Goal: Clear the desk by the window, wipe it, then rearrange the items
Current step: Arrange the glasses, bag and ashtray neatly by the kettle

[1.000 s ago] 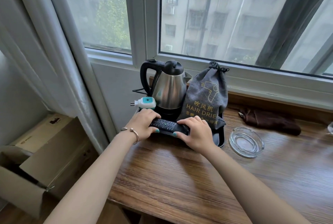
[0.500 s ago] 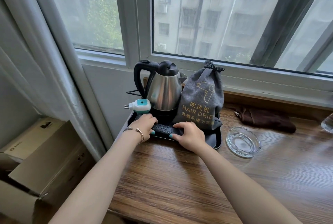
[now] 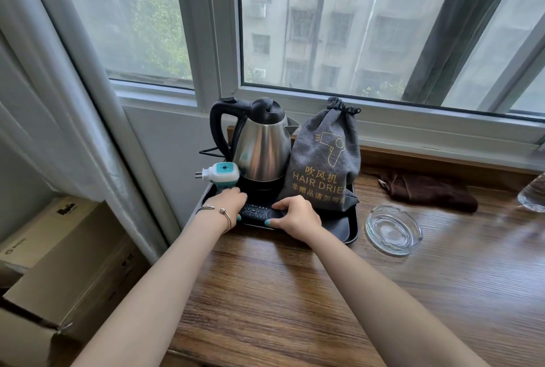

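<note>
While both hands are reaching to the far left end of the wooden desk (image 3: 295,301), a black tray (image 3: 339,228) is sitting there by the window. The left hand (image 3: 227,204) is curling its fingers around the left end of a black remote control (image 3: 256,213). The right hand (image 3: 296,214) is gripping the right end of it, with the thumb on the near side. The remote is lying flat in the front part of the tray. A shiny silver kettle (image 3: 259,148) is standing upright at the back of the tray. A grey hair dryer bag (image 3: 324,160) is standing just beside the kettle, on its right. A small white and teal plug (image 3: 219,173) is sitting at the tray's left side, just behind the left hand. A glass ashtray (image 3: 393,229) is resting on the desk, near the tray's right edge. A brown cloth (image 3: 427,191) is lying farther back, by the window sill. A gold bracelet (image 3: 224,214) is hanging on the left wrist. Cardboard boxes (image 3: 53,263) are sitting on the floor to the left.
</note>
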The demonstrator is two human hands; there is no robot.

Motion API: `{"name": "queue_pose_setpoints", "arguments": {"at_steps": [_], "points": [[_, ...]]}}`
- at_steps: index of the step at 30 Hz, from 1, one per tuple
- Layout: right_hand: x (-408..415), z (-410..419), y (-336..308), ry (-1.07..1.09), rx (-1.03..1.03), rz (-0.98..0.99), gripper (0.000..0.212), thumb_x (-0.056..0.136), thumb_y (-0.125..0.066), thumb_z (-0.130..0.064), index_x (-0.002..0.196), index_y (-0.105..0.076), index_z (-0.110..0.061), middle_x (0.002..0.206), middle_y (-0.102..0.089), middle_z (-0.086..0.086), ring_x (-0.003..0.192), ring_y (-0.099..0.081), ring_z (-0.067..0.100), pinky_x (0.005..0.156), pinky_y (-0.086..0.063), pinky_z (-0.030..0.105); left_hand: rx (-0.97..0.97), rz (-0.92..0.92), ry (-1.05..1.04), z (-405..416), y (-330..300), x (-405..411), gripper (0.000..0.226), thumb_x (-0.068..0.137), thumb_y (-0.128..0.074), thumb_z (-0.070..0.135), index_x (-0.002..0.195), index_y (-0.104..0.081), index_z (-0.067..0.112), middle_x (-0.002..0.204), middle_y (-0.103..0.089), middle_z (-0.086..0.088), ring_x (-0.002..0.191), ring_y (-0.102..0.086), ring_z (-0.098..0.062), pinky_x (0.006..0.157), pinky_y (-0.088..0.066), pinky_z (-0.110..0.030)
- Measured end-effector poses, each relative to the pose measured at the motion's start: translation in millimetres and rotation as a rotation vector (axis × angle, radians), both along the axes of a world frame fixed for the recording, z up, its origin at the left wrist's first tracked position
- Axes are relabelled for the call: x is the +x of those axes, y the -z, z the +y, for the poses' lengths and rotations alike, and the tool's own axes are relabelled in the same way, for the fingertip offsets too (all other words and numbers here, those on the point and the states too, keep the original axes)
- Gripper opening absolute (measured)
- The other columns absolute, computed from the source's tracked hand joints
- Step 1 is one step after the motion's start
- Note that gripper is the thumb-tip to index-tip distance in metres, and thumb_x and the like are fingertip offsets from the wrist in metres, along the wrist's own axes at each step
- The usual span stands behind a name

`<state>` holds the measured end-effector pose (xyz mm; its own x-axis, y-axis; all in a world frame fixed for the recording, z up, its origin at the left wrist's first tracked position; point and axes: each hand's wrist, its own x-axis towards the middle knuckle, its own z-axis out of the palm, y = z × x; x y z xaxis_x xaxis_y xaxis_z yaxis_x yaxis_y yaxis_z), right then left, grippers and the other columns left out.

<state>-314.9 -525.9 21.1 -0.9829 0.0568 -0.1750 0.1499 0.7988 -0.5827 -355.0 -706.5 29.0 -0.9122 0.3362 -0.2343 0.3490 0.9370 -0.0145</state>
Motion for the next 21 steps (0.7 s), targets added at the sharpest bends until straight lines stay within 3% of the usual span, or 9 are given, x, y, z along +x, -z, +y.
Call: {"name": "queue_pose_setpoints", "arguments": {"at_steps": [7,12,17,21], "points": [[-2.4,-5.9,0.5,-0.001,-0.012,-0.005,0.048,0.073,-0.078,-0.045,0.119,-0.066,-0.035,0.121,-0.065,-0.012,0.115,-0.058,0.011,0.088,-0.049,0.029,0.030,-0.014,0.026,1.6,-5.8,0.0,0.049,0.092,-0.057,0.013,0.138,-0.042,0.015,0.134,-0.041,-0.007,0.124,-0.043,-0.026,0.099,-0.043,-0.041],[2.9,-7.4,1.7,-0.009,-0.007,0.047,0.053,0.076,-0.074,-0.049,0.125,-0.061,-0.035,0.127,-0.053,-0.007,0.118,-0.053,0.013,0.089,-0.048,0.031,0.039,-0.025,0.053,11.3,-7.1,3.1,0.048,0.092,-0.058,0.025,0.137,-0.043,0.022,0.135,-0.044,-0.003,0.125,-0.044,-0.024,0.100,-0.042,-0.042],[18.2,19.6,-3.7,0.028,-0.080,0.189,0.046,0.078,-0.073,-0.044,0.122,-0.062,-0.032,0.119,-0.054,-0.007,0.113,-0.053,0.011,0.089,-0.048,0.033,0.139,0.142,0.181,39.5,-17.2,15.2,0.043,0.094,-0.051,0.019,0.136,-0.043,0.027,0.138,-0.040,0.005,0.126,-0.042,-0.019,0.094,-0.045,-0.039],[25.6,52.6,-14.9,0.107,-0.116,0.268,0.040,0.076,-0.077,-0.034,0.114,-0.068,-0.028,0.112,-0.060,-0.004,0.106,-0.056,0.011,0.091,-0.048,0.033,0.257,0.219,0.310,79.0,-31.3,19.8,0.037,0.092,-0.050,0.015,0.127,-0.052,0.028,0.125,-0.048,0.004,0.114,-0.051,-0.020,0.084,-0.049,-0.039]]}}
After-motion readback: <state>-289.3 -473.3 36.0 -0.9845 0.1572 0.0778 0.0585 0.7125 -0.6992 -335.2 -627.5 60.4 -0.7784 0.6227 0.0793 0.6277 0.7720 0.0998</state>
